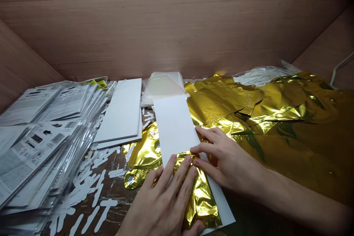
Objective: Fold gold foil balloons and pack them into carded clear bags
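A long white card (175,125) lies in front of me, its far end beside a stack of clear plastic sleeves (164,84). On its near part rests a folded gold foil balloon (203,197). My left hand (168,195) lies on the foil with fingers stretched out, pressing it against the card. Over the card's right edge, my right hand (224,155) has its fingers spread, the tips touching the card and the foil's upper edge. More gold foil (146,155) shows left of the card. Part of the folded foil is hidden under my left hand.
Flat gold foil balloons (249,107) are piled on the right. White cards (120,112) are stacked left of centre. Printed packets in clear sleeves (35,151) fill the left side. Small white strips (91,188) are scattered between. Wooden panels (177,22) enclose the back and sides.
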Demonstrator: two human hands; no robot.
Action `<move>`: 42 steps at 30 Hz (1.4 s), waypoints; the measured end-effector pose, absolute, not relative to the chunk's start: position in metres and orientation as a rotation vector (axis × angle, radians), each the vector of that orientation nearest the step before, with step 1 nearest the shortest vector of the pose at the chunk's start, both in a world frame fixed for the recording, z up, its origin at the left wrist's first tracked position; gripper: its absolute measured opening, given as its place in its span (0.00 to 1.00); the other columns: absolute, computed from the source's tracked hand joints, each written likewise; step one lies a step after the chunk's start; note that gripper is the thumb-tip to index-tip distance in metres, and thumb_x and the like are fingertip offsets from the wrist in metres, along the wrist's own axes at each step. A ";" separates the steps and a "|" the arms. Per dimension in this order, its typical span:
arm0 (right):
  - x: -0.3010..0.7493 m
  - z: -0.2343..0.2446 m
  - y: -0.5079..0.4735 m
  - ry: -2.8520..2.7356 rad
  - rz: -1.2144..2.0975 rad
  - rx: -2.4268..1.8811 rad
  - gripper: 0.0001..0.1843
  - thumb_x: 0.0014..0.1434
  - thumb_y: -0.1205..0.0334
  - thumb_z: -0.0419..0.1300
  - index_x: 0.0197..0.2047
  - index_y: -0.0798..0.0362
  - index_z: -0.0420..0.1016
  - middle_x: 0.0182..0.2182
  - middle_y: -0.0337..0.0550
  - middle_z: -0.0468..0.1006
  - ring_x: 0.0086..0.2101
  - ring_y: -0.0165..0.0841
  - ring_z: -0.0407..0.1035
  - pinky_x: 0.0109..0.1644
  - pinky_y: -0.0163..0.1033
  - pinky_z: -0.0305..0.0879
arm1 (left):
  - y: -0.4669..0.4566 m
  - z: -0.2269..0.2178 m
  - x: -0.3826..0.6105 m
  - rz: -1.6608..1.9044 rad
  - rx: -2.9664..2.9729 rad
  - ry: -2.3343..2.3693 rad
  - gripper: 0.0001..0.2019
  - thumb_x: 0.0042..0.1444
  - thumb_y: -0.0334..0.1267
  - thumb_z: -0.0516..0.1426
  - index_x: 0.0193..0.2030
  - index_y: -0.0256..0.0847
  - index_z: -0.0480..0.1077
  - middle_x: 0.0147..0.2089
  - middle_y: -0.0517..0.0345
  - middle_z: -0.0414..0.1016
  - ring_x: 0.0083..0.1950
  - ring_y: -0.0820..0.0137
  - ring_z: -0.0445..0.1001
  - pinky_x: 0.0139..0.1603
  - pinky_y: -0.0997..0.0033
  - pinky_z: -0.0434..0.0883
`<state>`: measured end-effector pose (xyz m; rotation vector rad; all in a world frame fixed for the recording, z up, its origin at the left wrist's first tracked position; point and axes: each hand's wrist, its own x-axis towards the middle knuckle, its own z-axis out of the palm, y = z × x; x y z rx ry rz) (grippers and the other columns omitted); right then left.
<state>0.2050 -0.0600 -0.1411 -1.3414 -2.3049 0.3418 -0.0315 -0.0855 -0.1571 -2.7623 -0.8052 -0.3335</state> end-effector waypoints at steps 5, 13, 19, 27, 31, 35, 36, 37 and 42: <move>0.206 -0.143 -0.055 -2.038 0.603 -1.407 0.14 0.60 0.62 0.67 0.50 0.44 0.80 0.60 0.49 0.72 0.59 0.50 0.65 0.62 0.63 0.65 | -0.089 -0.157 -0.030 -0.202 -2.854 -0.884 0.37 0.69 0.62 0.45 0.73 0.38 0.62 0.76 0.50 0.59 0.71 0.48 0.65 0.57 0.55 0.65; 0.211 -0.138 -0.032 -1.564 1.138 -1.221 0.18 0.59 0.63 0.67 0.52 0.51 0.74 0.40 0.44 0.80 0.39 0.36 0.76 0.43 0.41 0.74 | -0.088 -0.159 -0.032 -0.172 -2.992 -0.960 0.35 0.69 0.61 0.45 0.75 0.42 0.58 0.78 0.50 0.53 0.74 0.48 0.60 0.61 0.52 0.65; 0.214 -0.139 -0.029 -1.878 0.709 -1.388 0.04 0.57 0.69 0.65 0.31 0.52 0.81 0.25 0.36 0.79 0.26 0.31 0.70 0.30 0.36 0.63 | -0.090 -0.157 -0.030 -0.202 -3.002 -0.992 0.36 0.69 0.62 0.45 0.75 0.40 0.59 0.77 0.49 0.57 0.73 0.48 0.61 0.61 0.51 0.66; 0.225 -0.144 -0.030 -2.279 0.376 -1.143 0.10 0.60 0.74 0.60 0.30 0.54 0.78 0.31 0.41 0.80 0.30 0.31 0.71 0.34 0.35 0.60 | -0.088 -0.150 -0.031 -0.475 -3.057 -0.882 0.26 0.64 0.53 0.57 0.64 0.42 0.70 0.64 0.52 0.76 0.64 0.53 0.72 0.66 0.53 0.64; 0.224 -0.136 -0.037 -2.512 0.328 -1.177 0.16 0.62 0.78 0.53 0.26 0.54 0.72 0.33 0.43 0.79 0.35 0.32 0.69 0.38 0.36 0.59 | -0.088 -0.146 -0.032 -0.556 -3.067 -0.803 0.21 0.63 0.47 0.58 0.60 0.42 0.71 0.63 0.50 0.77 0.62 0.54 0.74 0.65 0.54 0.66; 0.221 -0.124 -0.042 -2.579 0.303 -1.213 0.14 0.59 0.77 0.54 0.25 0.53 0.68 0.31 0.42 0.77 0.35 0.34 0.68 0.42 0.39 0.61 | -0.093 -0.143 -0.031 -0.645 -3.046 -0.873 0.19 0.61 0.43 0.60 0.58 0.45 0.72 0.63 0.51 0.76 0.62 0.55 0.73 0.65 0.53 0.66; 0.220 -0.121 -0.043 -2.579 0.295 -1.244 0.13 0.59 0.77 0.54 0.26 0.53 0.68 0.29 0.41 0.75 0.34 0.34 0.67 0.41 0.39 0.60 | -0.094 -0.143 -0.031 -0.643 -3.052 -0.895 0.21 0.60 0.42 0.61 0.60 0.44 0.71 0.63 0.50 0.76 0.60 0.55 0.74 0.65 0.53 0.67; 0.219 -0.117 -0.044 -2.572 0.294 -1.273 0.12 0.60 0.76 0.53 0.28 0.53 0.69 0.28 0.41 0.74 0.32 0.34 0.66 0.40 0.39 0.60 | -0.095 -0.142 -0.031 -0.639 -3.059 -0.909 0.23 0.59 0.41 0.62 0.61 0.43 0.70 0.62 0.49 0.76 0.59 0.55 0.74 0.64 0.53 0.68; 0.211 -0.108 -0.052 -2.554 0.346 -1.275 0.13 0.71 0.56 0.54 0.42 0.53 0.77 0.36 0.46 0.76 0.38 0.37 0.69 0.44 0.43 0.63 | -0.098 -0.145 -0.033 -0.643 -3.053 -0.800 0.22 0.59 0.37 0.60 0.61 0.44 0.70 0.59 0.49 0.76 0.56 0.55 0.71 0.61 0.53 0.67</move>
